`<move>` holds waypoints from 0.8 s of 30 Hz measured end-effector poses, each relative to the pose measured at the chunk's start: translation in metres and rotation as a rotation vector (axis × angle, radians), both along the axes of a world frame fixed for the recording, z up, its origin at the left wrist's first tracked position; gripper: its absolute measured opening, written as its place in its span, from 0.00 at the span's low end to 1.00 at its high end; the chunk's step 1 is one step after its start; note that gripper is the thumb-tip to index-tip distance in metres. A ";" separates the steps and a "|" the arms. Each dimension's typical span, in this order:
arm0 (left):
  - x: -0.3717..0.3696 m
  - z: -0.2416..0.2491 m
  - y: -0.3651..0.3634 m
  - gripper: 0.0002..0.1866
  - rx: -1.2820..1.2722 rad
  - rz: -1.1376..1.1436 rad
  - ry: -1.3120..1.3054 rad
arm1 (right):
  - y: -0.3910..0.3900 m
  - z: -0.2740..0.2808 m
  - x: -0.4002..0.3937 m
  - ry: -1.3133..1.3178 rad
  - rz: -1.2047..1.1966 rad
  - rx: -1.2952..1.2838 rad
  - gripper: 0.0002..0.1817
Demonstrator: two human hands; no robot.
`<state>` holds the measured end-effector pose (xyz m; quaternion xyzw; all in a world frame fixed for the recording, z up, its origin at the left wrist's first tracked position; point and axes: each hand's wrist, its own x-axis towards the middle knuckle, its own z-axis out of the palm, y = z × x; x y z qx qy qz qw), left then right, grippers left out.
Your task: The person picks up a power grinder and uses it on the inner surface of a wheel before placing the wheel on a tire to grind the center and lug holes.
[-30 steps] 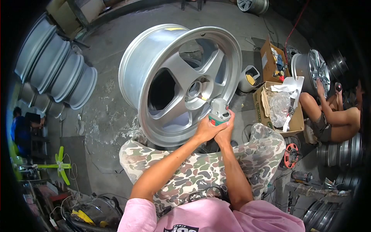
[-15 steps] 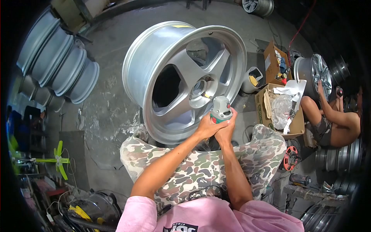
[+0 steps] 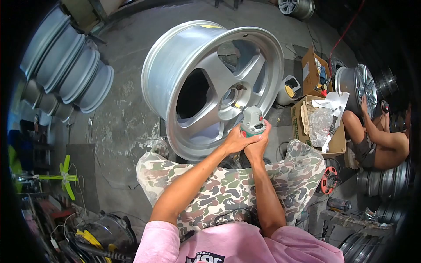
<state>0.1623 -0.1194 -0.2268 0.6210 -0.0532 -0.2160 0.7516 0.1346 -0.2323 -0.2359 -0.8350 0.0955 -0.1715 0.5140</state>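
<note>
In front of me stands a large silver alloy wheel (image 3: 205, 115) with broad spokes, tilted so that its face turns toward me. A grey-and-green power grinder (image 3: 253, 117) with a small yellowish tip is held by both hands, the tip close to the wheel's hub. My left hand (image 3: 238, 141) is closed around the left of the grinder's body. On the other side, my right hand (image 3: 257, 148) wraps its lower right, its thumb along the casing. The fingers meet beneath the tool, where part of the grip is hidden.
Stacked silver rims (image 3: 72, 65) stand at the left, above a green fan (image 3: 65, 177). To the right are a cardboard box (image 3: 337, 144) of plastic and paper, a white container (image 3: 285, 98) and a red cable reel (image 3: 330, 179). Another person (image 3: 386, 144) handles a wheel (image 3: 351, 85) at far right.
The wheel appears slightly farther right and higher in view. The grinder has shifted a little with it, near the hub; both hands keep the same grip.
</note>
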 end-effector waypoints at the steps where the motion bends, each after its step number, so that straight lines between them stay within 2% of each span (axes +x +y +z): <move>1: -0.001 0.001 0.000 0.42 0.001 -0.005 0.016 | -0.001 -0.002 -0.001 0.006 -0.008 -0.017 0.46; 3: -0.002 0.003 -0.001 0.42 0.054 0.010 0.011 | -0.002 -0.005 0.000 0.007 -0.011 -0.034 0.45; 5: -0.003 0.005 -0.001 0.43 0.111 0.022 0.008 | -0.003 -0.009 -0.001 0.004 0.016 0.112 0.45; 7: -0.002 0.012 0.000 0.43 0.214 0.006 -0.048 | -0.004 -0.017 0.000 -0.019 0.018 0.123 0.45; 10: 0.000 0.021 0.002 0.42 0.248 0.007 -0.132 | -0.004 -0.022 0.003 -0.054 0.017 0.173 0.45; 13: 0.005 0.029 0.004 0.41 0.269 -0.060 -0.088 | -0.005 -0.019 0.003 -0.065 0.015 0.193 0.45; 20: 0.002 -0.017 -0.012 0.39 0.144 0.002 -0.076 | -0.009 -0.012 0.001 -0.048 -0.003 0.091 0.44; 24: -0.004 -0.002 -0.010 0.40 0.134 0.007 -0.059 | -0.014 -0.009 -0.001 -0.013 0.019 0.047 0.45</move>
